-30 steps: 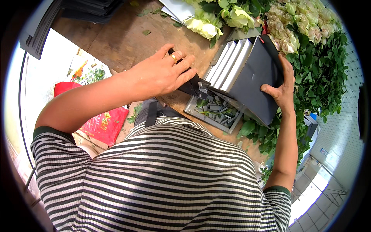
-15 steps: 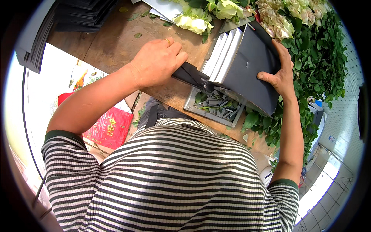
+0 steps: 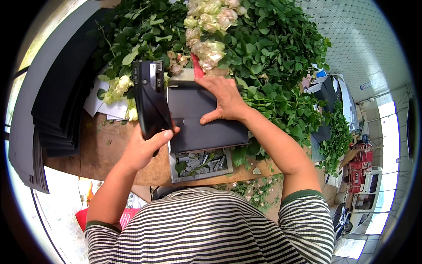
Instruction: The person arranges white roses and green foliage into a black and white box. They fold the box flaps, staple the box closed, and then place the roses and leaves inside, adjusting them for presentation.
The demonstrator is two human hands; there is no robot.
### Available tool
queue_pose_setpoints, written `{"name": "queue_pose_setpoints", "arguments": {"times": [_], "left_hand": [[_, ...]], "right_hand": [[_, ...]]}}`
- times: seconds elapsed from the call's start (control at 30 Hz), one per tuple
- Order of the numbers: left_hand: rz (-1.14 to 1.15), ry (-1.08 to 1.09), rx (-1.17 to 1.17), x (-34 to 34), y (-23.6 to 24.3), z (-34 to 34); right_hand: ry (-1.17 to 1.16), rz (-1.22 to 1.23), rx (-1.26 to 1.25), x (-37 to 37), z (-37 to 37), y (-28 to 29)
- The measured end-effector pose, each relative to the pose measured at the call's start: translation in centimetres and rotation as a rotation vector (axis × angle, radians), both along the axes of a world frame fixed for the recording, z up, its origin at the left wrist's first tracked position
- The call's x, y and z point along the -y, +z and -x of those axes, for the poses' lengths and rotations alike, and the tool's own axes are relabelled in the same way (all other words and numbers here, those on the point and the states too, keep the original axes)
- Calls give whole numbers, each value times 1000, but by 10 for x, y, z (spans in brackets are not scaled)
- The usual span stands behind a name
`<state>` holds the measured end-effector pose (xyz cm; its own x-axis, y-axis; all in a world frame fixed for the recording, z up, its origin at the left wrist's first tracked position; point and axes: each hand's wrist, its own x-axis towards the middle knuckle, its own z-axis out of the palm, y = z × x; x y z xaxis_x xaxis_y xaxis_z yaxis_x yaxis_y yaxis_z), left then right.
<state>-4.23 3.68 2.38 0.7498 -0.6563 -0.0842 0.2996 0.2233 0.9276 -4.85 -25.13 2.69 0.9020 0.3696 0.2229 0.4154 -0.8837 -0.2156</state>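
My left hand (image 3: 151,143) is closed round a black stapler (image 3: 148,94), held upright at the left edge of a dark folded card piece (image 3: 189,132). My right hand (image 3: 224,101) lies over that piece, fingers spread toward its top edge and thumb on its face. Below the card piece, nearer me, sits a shallow metal tray (image 3: 174,174) filled with small grey pieces (image 3: 202,163) and some leaves. White rolled or folded paper, if still inside the card piece, is hidden.
Stacked black sheets (image 3: 57,88) stand at the left of the wooden table (image 3: 105,149). White papers (image 3: 94,105), leafy stems (image 3: 268,44) and pale roses (image 3: 206,53) cover the back and right. A red-and-white vehicle (image 3: 367,189) is beyond the table at the far right.
My left hand has swung the stapler from lying sideways to upright. The card piece now shows its dark face, and its white inserts are out of sight. The whole view has shifted.
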Motion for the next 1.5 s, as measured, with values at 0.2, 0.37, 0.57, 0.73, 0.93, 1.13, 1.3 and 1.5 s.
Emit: {"name": "queue_pose_setpoints", "arguments": {"times": [0.2,0.37,0.57,0.73,0.93,1.13,1.3,1.5], "left_hand": [[37,-38,-1,93,-18,-16],[-157,-68,369,88,-16,-7],[-237,-280,699,93,-9,-6],[-591,-551,1358,93,-15,-18],[-712,-467,1525,101,-11,-20],[-718,-456,1541,102,-10,-19],[-735,-460,1528,102,-10,-18],[-728,-453,1539,103,-10,-18]], "right_hand": [[-25,-36,50,10,16,13],[-243,-769,-359,-30,52,24],[-361,-894,-224,-35,63,15],[-491,-939,-533,64,111,40],[-521,-324,-794,108,140,67],[-413,-202,-787,122,130,53],[-301,-294,-754,115,122,43],[-434,-201,-697,102,121,33]]}}
